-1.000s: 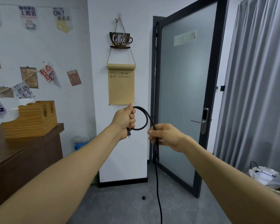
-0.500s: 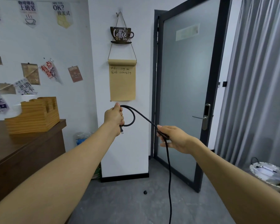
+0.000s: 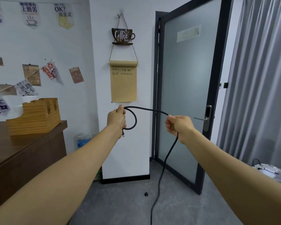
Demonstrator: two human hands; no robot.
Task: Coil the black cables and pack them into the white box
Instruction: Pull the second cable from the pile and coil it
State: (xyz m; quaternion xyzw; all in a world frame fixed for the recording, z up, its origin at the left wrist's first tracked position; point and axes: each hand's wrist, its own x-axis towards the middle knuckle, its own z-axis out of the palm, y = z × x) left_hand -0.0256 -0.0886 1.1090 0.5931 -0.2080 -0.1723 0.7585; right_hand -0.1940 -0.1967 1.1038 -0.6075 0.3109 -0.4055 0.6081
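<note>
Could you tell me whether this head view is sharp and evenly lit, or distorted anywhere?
Head view: even, soft light with no glare; wide-angle bending bows the door and curtain; the wooden organiser looks smeared; both hands and the black cable read clearly.

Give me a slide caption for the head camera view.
Left hand holds one loop of black cable; right hand grips the trailing length.

Single head view, facing forward, slightly down, arm's-length close.
</note>
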